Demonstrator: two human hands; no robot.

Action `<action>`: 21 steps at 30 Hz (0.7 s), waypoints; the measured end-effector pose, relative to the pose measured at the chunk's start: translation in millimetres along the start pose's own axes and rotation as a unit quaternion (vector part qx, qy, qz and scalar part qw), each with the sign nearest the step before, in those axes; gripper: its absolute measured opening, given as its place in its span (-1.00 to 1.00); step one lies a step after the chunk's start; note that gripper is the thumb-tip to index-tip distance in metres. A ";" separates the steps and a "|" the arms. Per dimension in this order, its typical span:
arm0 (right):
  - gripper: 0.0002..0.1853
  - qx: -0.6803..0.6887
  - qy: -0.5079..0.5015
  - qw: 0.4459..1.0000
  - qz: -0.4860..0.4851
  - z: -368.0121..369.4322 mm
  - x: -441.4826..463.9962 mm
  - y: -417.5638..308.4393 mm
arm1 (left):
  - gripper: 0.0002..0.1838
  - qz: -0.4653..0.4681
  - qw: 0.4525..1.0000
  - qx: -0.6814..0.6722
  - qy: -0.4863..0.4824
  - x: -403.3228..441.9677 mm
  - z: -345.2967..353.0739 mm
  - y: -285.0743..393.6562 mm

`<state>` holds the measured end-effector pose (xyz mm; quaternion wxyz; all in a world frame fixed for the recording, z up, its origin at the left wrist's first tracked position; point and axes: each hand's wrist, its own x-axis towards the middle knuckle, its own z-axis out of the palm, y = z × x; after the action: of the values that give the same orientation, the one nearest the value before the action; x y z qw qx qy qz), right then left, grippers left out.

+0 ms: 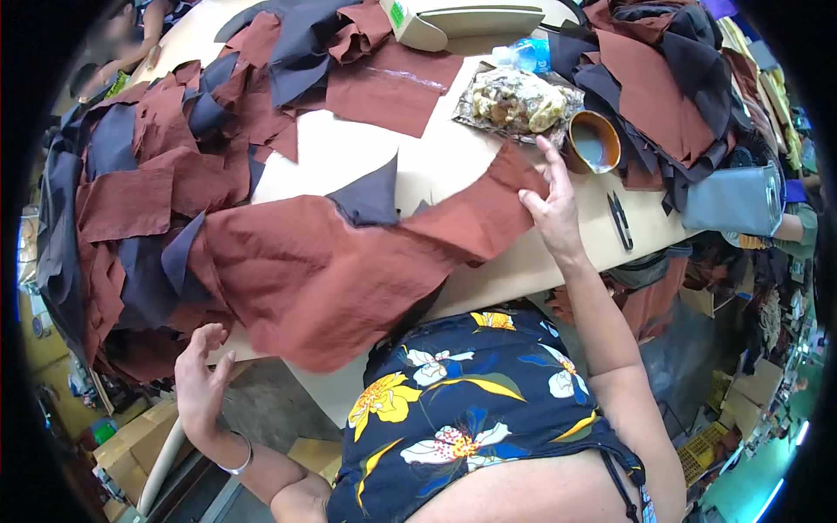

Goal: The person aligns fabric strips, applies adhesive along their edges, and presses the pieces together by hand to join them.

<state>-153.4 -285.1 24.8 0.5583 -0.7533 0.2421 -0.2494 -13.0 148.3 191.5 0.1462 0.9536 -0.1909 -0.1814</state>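
Observation:
A long reddish-brown fabric piece (323, 270) stretches across the near side of the table, blurred in its middle and hanging over the front edge. My right hand (555, 205) is at its right end, with the thumb over the cloth edge and the index finger stretched out; the other fingers are partly hidden. My left hand (202, 379) is off the table's front edge, close to the cloth's left end, fingers curved and apart, holding nothing. A dark cloth piece (370, 192) lies beside the brown one.
Heaped brown and dark cloth pieces (144, 187) cover the left; another cloth pile (649, 96) is at right. Near my right hand are a cup of pale liquid (595, 142), a crumpled wrapper with pale lumps (514, 100), black thread snips (620, 221) and a plastic bottle (527, 56).

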 end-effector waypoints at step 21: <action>-0.32 -0.472 0.031 0.881 0.032 -138.1 -60.7 43.7 | -0.68 0.345 0.937 -0.033 -0.041 140.1 246.5 264.6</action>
<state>-292.4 -356.8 11.2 0.1368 -0.9113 0.3721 -0.1110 -73.7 -195.8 23.1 0.2229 0.8154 -0.5082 -0.1648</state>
